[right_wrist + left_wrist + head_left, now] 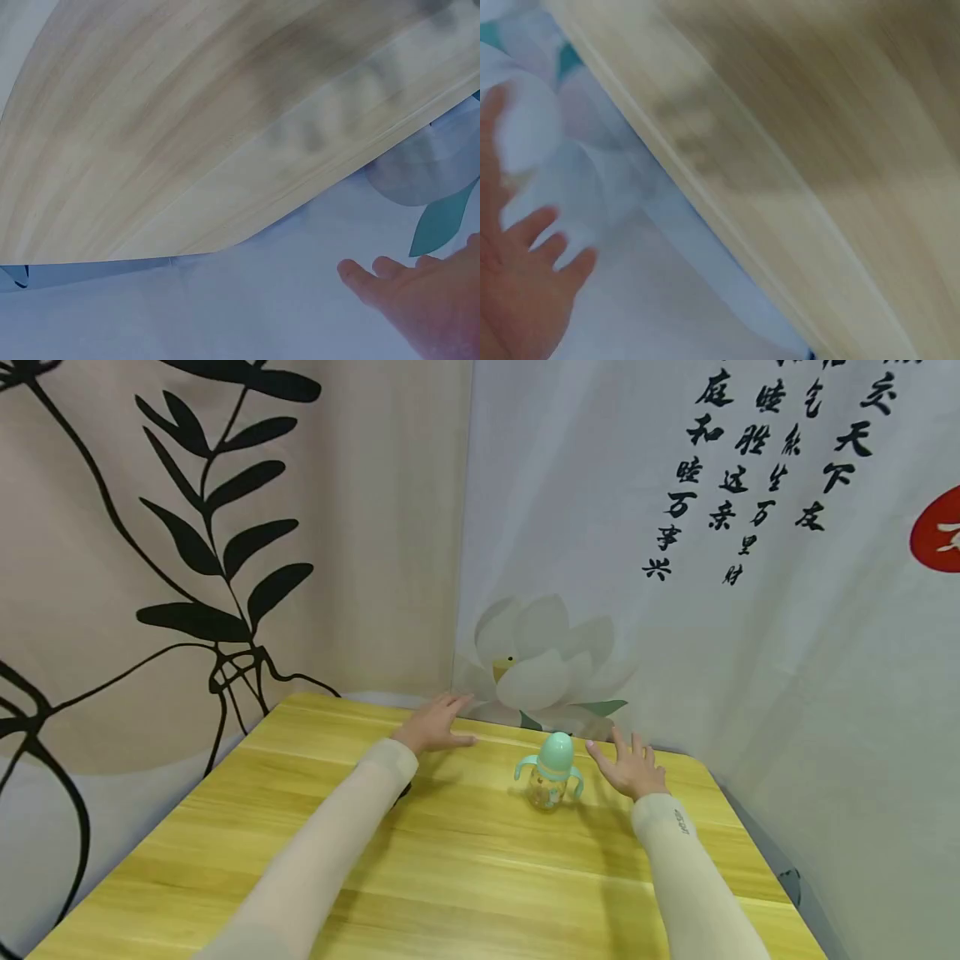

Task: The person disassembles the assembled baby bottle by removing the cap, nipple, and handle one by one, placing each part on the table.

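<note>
A baby bottle (549, 785) with a mint-green domed cap and two mint-green side handles stands upright toward the back of the wooden table. My left hand (437, 724) is held over the table to the bottle's left, fingers spread and nothing in them. To the bottle's right is my right hand (632, 767), its thumb closest to the bottle and its fingers spread. Both hands are apart from the bottle. In the left wrist view the left hand (529, 285) appears slightly blurred; in the right wrist view the right hand (427, 296) shows at the lower right corner.
The wooden table (450, 877) has a rounded back right corner. Behind it hangs a pale cloth (570, 527) with a printed lotus and black writing. At the left a beige cloth (375, 568) carries black plant shapes. A small dark object (402, 793) shows beside the left cuff.
</note>
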### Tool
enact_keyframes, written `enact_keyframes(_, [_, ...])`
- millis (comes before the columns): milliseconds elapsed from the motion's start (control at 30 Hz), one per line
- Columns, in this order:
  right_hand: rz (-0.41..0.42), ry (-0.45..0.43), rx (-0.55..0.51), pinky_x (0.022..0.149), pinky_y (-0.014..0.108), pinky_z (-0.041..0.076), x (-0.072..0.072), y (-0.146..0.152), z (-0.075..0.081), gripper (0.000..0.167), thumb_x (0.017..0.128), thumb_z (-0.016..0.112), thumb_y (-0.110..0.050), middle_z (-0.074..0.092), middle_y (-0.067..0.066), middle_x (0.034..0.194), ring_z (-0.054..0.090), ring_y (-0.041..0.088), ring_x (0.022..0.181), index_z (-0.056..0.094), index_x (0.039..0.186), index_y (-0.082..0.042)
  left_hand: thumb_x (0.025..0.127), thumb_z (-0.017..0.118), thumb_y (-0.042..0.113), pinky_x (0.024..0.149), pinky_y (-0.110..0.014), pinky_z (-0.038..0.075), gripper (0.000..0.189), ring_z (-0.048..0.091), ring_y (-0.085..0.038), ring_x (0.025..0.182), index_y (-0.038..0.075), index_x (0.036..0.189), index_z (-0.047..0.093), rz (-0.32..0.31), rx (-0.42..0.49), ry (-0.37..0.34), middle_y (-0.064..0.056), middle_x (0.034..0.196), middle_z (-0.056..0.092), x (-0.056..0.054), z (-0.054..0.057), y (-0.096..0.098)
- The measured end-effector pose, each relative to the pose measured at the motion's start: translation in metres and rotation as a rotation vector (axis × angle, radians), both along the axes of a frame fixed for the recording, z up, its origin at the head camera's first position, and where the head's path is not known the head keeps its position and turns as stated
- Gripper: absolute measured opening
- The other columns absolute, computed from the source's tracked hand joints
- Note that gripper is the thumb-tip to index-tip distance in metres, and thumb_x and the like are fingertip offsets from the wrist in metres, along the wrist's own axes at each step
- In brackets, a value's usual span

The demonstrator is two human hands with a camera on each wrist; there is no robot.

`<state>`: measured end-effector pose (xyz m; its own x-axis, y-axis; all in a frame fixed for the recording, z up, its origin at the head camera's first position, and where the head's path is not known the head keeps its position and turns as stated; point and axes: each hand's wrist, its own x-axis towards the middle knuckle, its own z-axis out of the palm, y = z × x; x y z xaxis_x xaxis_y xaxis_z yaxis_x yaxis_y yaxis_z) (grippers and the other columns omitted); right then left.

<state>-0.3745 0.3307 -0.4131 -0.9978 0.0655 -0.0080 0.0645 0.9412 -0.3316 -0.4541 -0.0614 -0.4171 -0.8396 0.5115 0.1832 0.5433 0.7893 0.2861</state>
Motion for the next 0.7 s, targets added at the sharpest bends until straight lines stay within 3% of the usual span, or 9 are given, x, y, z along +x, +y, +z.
enact_keyframes(67, [0.007, -0.011, -0.003, 0.113, 0.086, 0.016, -0.001, 0.003, 0.000, 0.099, 0.102, 0.021, -0.081, 0.000, 0.034, 0.172, 0.008, 0.065, 0.153, 0.007, 0.172, -0.013, 0.096, 0.078, 0.049, 0.126, -0.058, 0.028, 0.095, 0.030, -0.044, 0.157, 0.007, 0.167, 0.031, -0.095, 0.067, -0.141, -0.021, 0.169, 0.035, 0.003, -0.004, 0.012])
enact_keyframes(167, [0.032, -0.026, -0.027, 0.113, 0.083, 0.023, -0.003, 0.005, -0.001, 0.098, 0.103, 0.020, -0.079, 0.004, 0.035, 0.171, 0.017, 0.065, 0.151, 0.007, 0.171, -0.011, 0.090, 0.086, 0.043, 0.126, -0.057, 0.030, 0.103, 0.031, -0.041, 0.157, 0.005, 0.167, 0.029, -0.174, 0.153, -0.353, -0.021, 0.171, 0.031, 0.009, -0.013, 0.030])
enact_keyframes(267, [0.065, -0.044, -0.076, 0.115, 0.080, 0.024, -0.005, 0.006, -0.001, 0.095, 0.105, 0.018, -0.077, 0.005, 0.035, 0.171, 0.020, 0.064, 0.151, 0.004, 0.171, -0.009, 0.087, 0.089, 0.042, 0.127, -0.057, 0.027, 0.112, 0.024, -0.039, 0.160, 0.007, 0.169, 0.022, -0.216, 0.208, -0.474, -0.019, 0.174, 0.024, 0.015, -0.024, 0.047])
enact_keyframes(433, [0.087, -0.047, -0.152, 0.120, 0.078, 0.017, -0.010, 0.009, -0.004, 0.092, 0.107, 0.015, -0.074, 0.002, 0.031, 0.173, 0.013, 0.060, 0.155, 0.003, 0.171, -0.010, 0.086, 0.091, 0.039, 0.128, -0.056, 0.025, 0.117, 0.024, -0.038, 0.160, 0.004, 0.169, 0.017, -0.260, 0.273, -0.507, -0.018, 0.175, 0.022, 0.019, -0.042, 0.073])
enact_keyframes(567, [0.100, -0.018, -0.182, 0.120, 0.077, 0.018, -0.011, 0.013, -0.009, 0.090, 0.107, 0.015, -0.073, 0.005, 0.031, 0.173, 0.013, 0.058, 0.156, 0.007, 0.171, -0.011, 0.086, 0.091, 0.033, 0.125, -0.055, 0.033, 0.109, 0.037, -0.039, 0.154, 0.002, 0.166, 0.025, -0.276, 0.337, -0.536, -0.019, 0.168, 0.037, 0.021, -0.051, 0.090])
enact_keyframes(700, [0.107, -0.010, -0.195, 0.120, 0.077, 0.019, -0.012, 0.018, -0.012, 0.089, 0.108, 0.015, -0.072, 0.005, 0.030, 0.173, 0.015, 0.058, 0.156, 0.009, 0.171, -0.011, 0.085, 0.092, 0.034, 0.122, -0.052, 0.038, 0.100, 0.047, -0.034, 0.147, 0.007, 0.161, 0.034, -0.289, 0.379, -0.549, -0.012, 0.158, 0.050, 0.020, -0.057, 0.106])
